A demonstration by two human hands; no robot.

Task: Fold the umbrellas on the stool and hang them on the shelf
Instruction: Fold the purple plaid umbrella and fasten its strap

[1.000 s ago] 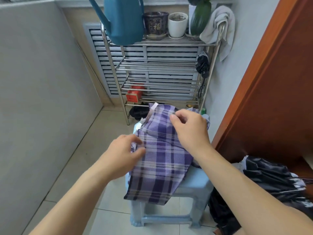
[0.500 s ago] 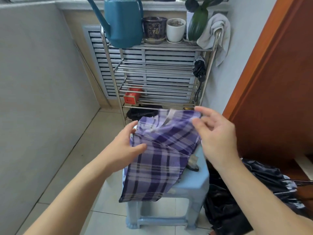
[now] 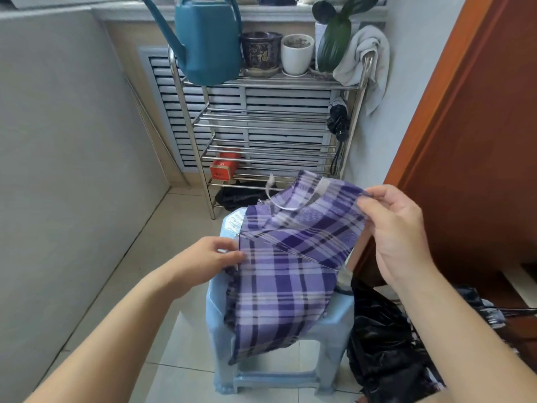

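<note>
Left hand (image 3: 207, 258) and right hand (image 3: 398, 228) pinch the purple umbrella (image 3: 286, 269) — over the stool (image 3: 220, 312).

Purple-and-white plaid umbrella (image 3: 284, 274), pale blue stool (image 3: 334, 318), teal watering can (image 3: 209, 39), glossy black umbrella (image 3: 386, 350)

Blue stool (image 3: 334, 321) — purple plaid umbrella (image 3: 284, 286) draped across it

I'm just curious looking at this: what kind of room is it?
Probably a home balcony or utility nook: a metal rack holds a watering can and plant pots, beside a tiled floor and a louvred panel.
</note>
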